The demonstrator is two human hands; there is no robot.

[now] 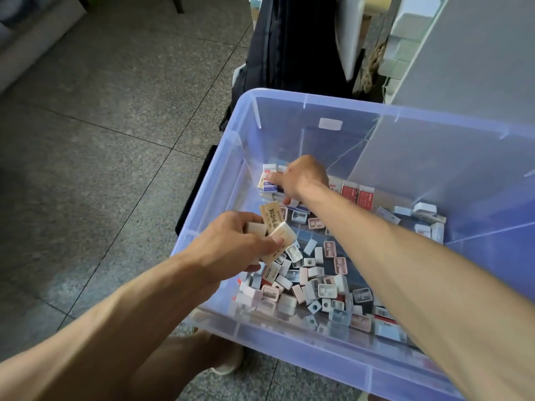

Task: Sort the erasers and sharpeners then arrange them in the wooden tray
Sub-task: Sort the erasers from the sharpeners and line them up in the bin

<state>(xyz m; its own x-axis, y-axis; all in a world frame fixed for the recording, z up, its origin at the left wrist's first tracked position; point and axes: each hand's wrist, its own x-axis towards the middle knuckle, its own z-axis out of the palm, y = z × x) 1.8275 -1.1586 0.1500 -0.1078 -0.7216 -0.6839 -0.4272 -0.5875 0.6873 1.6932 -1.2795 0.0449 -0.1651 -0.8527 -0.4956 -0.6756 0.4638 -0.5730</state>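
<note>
A bare knee and a foot in a pale slipper show at the bottom, on the speckled tile floor. Just above them stands a clear bluish plastic bin, its near wall closest to the person.

The left hand hovers over the bin's near-left corner, its fingers curled in a tight grip round a few beige erasers; the topmost one sticks up with printed lettering on its face.

Below and to the right of that hand, a loose heap of small pink, white and blue sharpeners covers the near half of the bin floor, mixed with a few wrapped erasers.

Farther in, the right hand reaches across to the far-left part of the bin, its fingers pinching a white eraser with a blue band that stands in a row of similar ones. More red and white erasers lean along the far side, to the right of that hand.

Beyond the bin hangs dark cloth, with pale boxes stacked to the right.
</note>
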